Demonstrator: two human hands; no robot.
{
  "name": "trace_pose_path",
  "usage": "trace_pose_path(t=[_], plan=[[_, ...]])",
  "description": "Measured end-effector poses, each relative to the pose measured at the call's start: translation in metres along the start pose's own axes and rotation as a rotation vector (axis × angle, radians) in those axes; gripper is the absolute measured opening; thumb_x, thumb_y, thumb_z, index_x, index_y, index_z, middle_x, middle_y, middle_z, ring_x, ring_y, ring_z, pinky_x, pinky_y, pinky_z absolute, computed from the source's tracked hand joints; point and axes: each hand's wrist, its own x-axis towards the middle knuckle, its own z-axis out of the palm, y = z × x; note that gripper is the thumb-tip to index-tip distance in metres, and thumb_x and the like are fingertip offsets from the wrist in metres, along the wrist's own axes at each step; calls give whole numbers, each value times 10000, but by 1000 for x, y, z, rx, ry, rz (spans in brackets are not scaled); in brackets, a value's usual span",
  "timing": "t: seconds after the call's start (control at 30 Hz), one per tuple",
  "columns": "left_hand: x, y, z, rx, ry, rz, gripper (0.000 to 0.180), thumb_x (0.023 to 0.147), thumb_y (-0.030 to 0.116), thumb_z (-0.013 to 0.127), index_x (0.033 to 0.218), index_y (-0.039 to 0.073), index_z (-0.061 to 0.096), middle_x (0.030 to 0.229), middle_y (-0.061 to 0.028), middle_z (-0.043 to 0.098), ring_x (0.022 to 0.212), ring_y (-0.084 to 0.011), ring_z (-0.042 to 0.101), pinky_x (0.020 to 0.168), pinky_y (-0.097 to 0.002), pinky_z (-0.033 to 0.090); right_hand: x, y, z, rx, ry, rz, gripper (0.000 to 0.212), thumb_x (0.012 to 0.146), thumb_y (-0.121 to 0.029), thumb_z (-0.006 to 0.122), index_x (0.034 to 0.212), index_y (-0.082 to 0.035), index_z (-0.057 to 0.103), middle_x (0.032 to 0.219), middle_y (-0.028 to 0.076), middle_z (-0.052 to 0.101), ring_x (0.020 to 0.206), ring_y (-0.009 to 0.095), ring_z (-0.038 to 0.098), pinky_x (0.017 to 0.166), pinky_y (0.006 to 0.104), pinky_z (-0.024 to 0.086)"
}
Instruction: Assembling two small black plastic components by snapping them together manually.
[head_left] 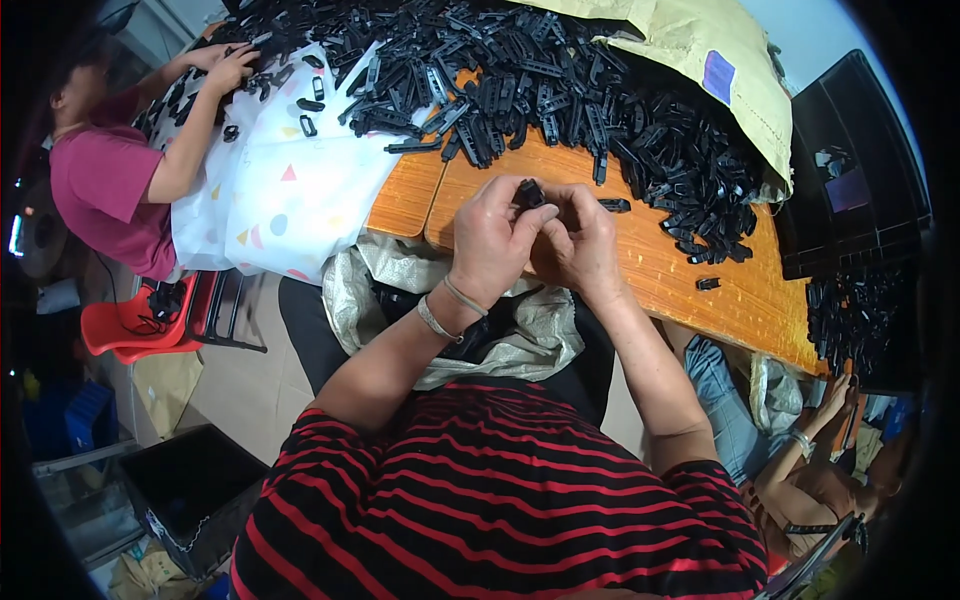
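My left hand and my right hand meet above the near edge of the wooden table. Between their fingertips sits a small black plastic part, pinched from both sides; much of it is hidden by my fingers. Just past my right hand a single black part lies on the table. Beyond both hands spreads a big heap of black plastic parts, mostly long and slotted. Under my hands, an open woven sack lies across my lap with dark contents inside.
The wooden table carries a patterned plastic sheet at left, where a co-worker's hands handle parts. A yellowish sack lies far right beside a black crate. Another person sits lower right. A red stool and black bin stand left.
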Motion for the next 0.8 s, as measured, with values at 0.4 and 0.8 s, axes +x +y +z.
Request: trace_pose_path(t=[0.4,0.8], plan=[[-17,-3,-19,-484,-180,-265,131,937,106,630,970,-7,575,865,-26,631,764,-54,590,669,-226,491,-20,-22,3,-70,-91,2,292,789,-213,787,892,-36,578,697,116,600,595,271,610,545,352,479],[-58,-9,-84,72,-413,-60,102,894,100,639,917,1,634,739,-37,590,629,-86,535,591,-237,439,-45,-45,-8,2,-573,29,253,799,-212,775,838,-39,594,704,104,595,672,279,596,627,354,466]])
